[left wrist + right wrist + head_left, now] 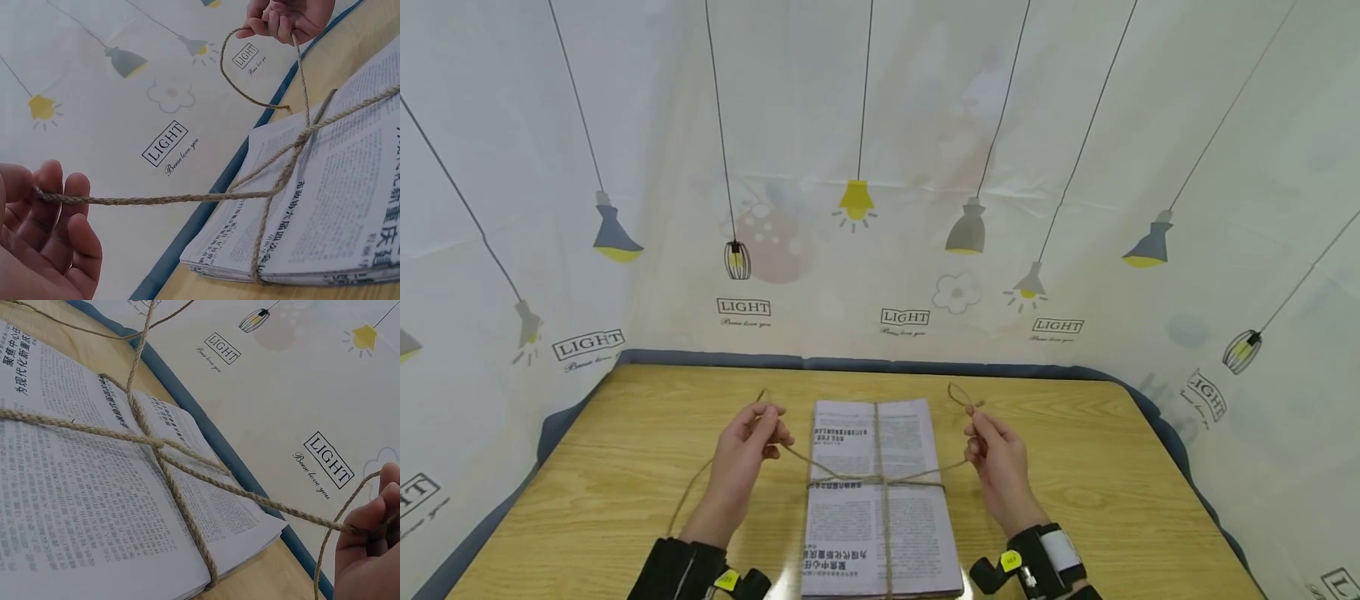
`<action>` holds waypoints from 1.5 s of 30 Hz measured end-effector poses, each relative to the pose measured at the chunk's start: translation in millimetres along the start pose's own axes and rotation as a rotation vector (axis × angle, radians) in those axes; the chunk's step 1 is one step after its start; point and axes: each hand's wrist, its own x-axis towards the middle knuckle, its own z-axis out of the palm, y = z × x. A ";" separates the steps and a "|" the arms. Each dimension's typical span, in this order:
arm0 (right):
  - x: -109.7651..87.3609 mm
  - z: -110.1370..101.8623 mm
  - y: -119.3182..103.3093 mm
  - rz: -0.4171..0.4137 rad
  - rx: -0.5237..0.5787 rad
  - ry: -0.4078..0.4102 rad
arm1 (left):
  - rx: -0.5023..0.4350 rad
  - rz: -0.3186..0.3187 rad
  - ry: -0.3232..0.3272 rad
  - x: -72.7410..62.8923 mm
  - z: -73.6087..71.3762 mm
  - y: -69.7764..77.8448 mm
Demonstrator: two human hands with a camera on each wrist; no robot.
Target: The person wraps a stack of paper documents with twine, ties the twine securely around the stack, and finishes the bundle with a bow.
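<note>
A stack of folded newspapers (pixel 842 533) lies on the table, with twine (pixel 880 442) running lengthwise and crosswise around it. The strands cross near the middle of the top sheet. Left of the stack, my left hand (pixel 741 462) pinches one length of twine (pixel 156 199), drawn out from the crossing. On the other side my right hand (pixel 1000 467) pinches the other length (pixel 281 508), and its loose end curls in a loop above the fingers. Both hands are raised a little off the table, apart from the paper.
The wooden table (pixel 1097 475) has a dark blue edge (pixel 880 364). Behind it hangs a pale cloth (pixel 820 100) printed with lamps and the word LIGHT. A spare tail of twine (pixel 688 492) trails down by my left forearm. Each wrist wears a black strap (pixel 666 571) with a camera.
</note>
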 end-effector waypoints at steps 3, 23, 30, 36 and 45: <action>3.7 3.8 -2.2 -0.010 0.025 0.008 | -0.002 0.017 0.006 0.9 3.0 3.8; 11.3 49.6 -0.2 -0.129 -0.396 -0.313 | -0.007 -0.014 -0.019 3.7 -4.2 -9.5; 4.8 57.8 0.9 -0.197 -0.468 -0.521 | -0.010 -0.024 -0.014 3.6 -6.3 -12.1; 10.5 53.0 12.6 -0.164 -0.544 -0.476 | -0.009 -0.027 -0.022 2.9 -6.1 -12.2; 13.3 49.5 25.0 -0.232 -0.772 -0.312 | -0.005 -0.024 -0.013 2.1 -3.2 -11.6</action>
